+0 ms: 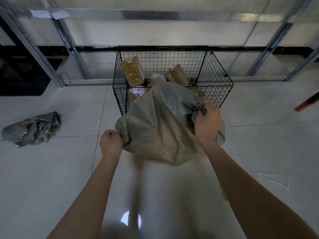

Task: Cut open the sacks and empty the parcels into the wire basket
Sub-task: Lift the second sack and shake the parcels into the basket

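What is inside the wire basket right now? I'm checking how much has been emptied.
The wire basket holds several tape-wrapped brown parcels and something white. The grey sack, gripped by the left hand and right hand, drapes over the near rim, hiding whatever lies beneath.

The limp grey woven sack (pixel 160 121) hides the black wire basket's (pixel 214 94) near rim and the lower brown taped parcels (pixel 198 94).
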